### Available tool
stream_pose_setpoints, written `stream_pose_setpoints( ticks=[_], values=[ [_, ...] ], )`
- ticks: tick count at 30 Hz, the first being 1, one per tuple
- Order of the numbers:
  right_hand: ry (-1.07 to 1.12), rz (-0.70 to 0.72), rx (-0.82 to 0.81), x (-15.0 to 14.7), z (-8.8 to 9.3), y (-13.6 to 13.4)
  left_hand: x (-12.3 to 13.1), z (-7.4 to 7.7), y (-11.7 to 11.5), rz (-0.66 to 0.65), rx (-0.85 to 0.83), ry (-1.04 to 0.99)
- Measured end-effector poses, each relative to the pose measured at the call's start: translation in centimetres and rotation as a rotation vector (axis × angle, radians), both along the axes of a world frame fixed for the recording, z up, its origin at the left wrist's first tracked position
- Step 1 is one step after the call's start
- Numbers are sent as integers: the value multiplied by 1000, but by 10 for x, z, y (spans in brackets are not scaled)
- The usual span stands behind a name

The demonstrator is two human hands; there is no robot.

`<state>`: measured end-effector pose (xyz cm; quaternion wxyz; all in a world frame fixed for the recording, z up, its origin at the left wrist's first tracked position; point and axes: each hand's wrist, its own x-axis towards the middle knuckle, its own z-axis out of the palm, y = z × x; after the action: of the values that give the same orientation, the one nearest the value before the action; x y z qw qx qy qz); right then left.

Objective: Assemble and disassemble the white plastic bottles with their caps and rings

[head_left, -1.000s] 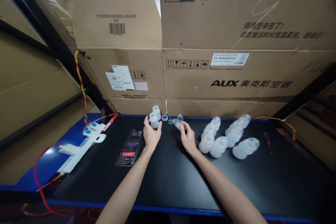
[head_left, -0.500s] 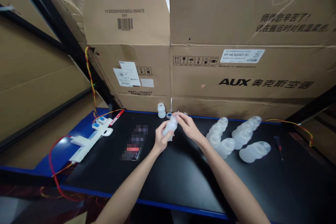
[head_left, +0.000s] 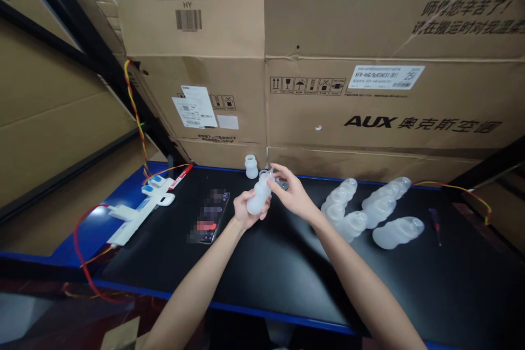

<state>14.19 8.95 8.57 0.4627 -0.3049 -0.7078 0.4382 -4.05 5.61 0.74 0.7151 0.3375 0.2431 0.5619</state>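
A frosted white bottle (head_left: 257, 198) with a waisted body is tilted in my left hand (head_left: 243, 210), whose fingers and thumb wrap around it. At the bottle's upper end, my right hand (head_left: 294, 194) pinches a small clear top piece (head_left: 271, 171); its fingers hide part of the bottle neck. Just behind my hands, a similar open-mouthed bottle (head_left: 251, 167) stands upright near the cardboard. Beside it lies a small ring (head_left: 263, 171), partly covered. A small dark item (head_left: 282, 183) shows behind my right hand, too hidden to name.
Several frosted bottles with clear tops (head_left: 343, 210) lie at right, with another bottle (head_left: 397, 232) nearer. Beyond them is a screwdriver (head_left: 435, 224). At left are a phone (head_left: 211, 219), a white power strip (head_left: 137, 219) and a red marker (head_left: 180, 176). Cardboard (head_left: 389, 104) walls the back.
The view has tipped slightly downward. My left hand and the bottle have shifted a little left, and more of the bottle body shows. My right hand stays at its top.
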Motion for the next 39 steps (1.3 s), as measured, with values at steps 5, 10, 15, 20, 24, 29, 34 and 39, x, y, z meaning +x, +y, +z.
stream_pose_setpoints(
  ticks=[5, 10, 15, 20, 24, 29, 34, 39],
  values=[
    [-127, -46, 128, 8, 14, -9, -5, 4, 1, 27, 4, -44],
    [-130, -32, 173, 10, 17, -9, -11, 5, -2, -135, 34, -91],
    [-42, 155, 79, 9, 18, -11, -12, 3, -1, -265, 46, -135],
    [-96, 41, 150, 7, 18, -14, -13, 3, 0, -311, 47, -96],
    [-92, 127, 222, 12, 22, -18, -13, 3, -1, -286, 26, -90],
    [-47, 240, 169, 14, 26, -19, -12, 5, -2, -304, 32, -98],
    [-104, 173, 172, 19, 26, -14, -12, 9, -3, -317, 34, -91],
    [-85, 368, 107, 34, 38, -11, -12, 14, -5, -342, 43, -98]
  ],
)
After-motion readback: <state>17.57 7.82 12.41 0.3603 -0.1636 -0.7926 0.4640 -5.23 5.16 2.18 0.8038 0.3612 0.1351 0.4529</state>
